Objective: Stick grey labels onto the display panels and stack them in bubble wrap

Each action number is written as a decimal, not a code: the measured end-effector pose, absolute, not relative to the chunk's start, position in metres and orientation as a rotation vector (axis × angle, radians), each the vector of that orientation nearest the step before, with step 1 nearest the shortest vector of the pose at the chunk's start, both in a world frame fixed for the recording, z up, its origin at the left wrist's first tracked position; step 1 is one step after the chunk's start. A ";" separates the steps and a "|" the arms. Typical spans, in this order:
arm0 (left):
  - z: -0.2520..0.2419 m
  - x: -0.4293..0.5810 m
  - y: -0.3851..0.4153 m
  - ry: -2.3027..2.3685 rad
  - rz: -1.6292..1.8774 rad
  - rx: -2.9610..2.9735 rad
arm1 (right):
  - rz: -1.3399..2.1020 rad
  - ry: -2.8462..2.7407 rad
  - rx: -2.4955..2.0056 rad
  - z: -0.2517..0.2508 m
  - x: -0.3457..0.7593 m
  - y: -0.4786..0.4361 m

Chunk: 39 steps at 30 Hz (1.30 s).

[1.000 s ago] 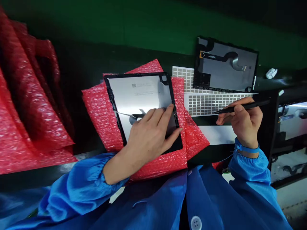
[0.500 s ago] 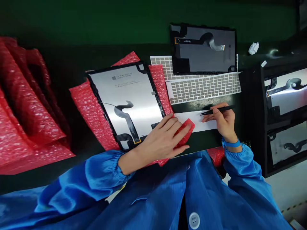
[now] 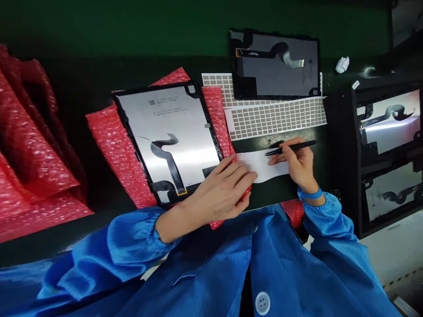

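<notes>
My left hand [image 3: 226, 189] is closed, its fingers curled over a folded corner of the red bubble wrap bag [image 3: 216, 112]. On that bag lies a display panel [image 3: 185, 132], silver back upward, with a dark flex cable across it. Between thumb and fingers my right hand [image 3: 299, 163] grips slim black tweezers [image 3: 309, 144], their pointed tip toward the left. The tip is over a white paper strip [image 3: 259, 166], which runs from beside my left fingers to under my right hand.
Sheets of small grey labels [image 3: 277, 119] lie behind the strip, partly under a second display panel [image 3: 274, 72]. More red bubble wrap [image 3: 36, 176] is piled at left. A black rack [image 3: 343, 154] with panels stands at right, near a crumpled paper [image 3: 342, 64].
My left fingers have folded down the red bubble wrap corner that stuck up beside them, baring more of the white strip. The whole view has shifted slightly; the tweezers stay in my right hand.
</notes>
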<state>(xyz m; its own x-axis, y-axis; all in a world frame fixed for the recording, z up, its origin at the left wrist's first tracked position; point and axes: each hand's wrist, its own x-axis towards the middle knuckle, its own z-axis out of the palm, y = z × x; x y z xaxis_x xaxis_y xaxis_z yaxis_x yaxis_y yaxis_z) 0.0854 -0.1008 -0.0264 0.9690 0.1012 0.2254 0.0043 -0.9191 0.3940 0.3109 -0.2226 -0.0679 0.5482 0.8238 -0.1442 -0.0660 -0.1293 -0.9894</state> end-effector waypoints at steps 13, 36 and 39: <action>-0.028 0.194 -0.156 -0.067 -0.253 2.789 | 0.495 -0.606 -1.694 -0.060 0.393 -0.272; -0.025 0.162 -0.142 -0.065 -0.310 2.860 | 0.763 -0.665 -1.773 -0.066 0.369 -0.267; -0.026 0.163 -0.142 -0.054 -0.275 2.837 | 0.786 -0.653 -1.760 -0.064 0.370 -0.265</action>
